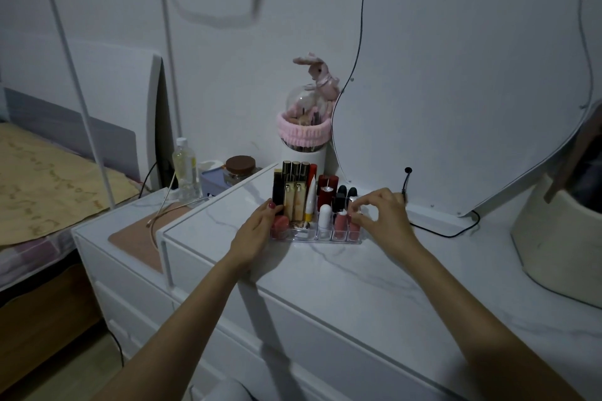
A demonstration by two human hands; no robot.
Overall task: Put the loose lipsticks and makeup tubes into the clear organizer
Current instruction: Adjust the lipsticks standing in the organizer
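Right hand had thumb & fingertips pinched on the cap of a pink lip-gloss tube standing in the front-right slot of the clear organizer. Left hand lay w/ fingers fairly straight against the organizer's left end, fingertips touching a black tube there, red polish on the nails. A round pink compact sat in the front-left slot, just beside that hand.

Organizer stood on the white marble-look dresser top, near the back edge. Front row: a white stick and a 2nd pink gloss beside the pinched one. Behind: gold-cased lipsticks, a white tube w/ yellow cap, dark red lipsticks, black-capped ones. All upright.

Behind it, a white brush holder w/ clear dome, pink headband round it, plush bunny on top. Wavy-edged mirror leaned at the wall to the right, black cable trailing along its foot. Left, on a lower cabinet: plastic bottle, brown-lidded jar. Bed further left.
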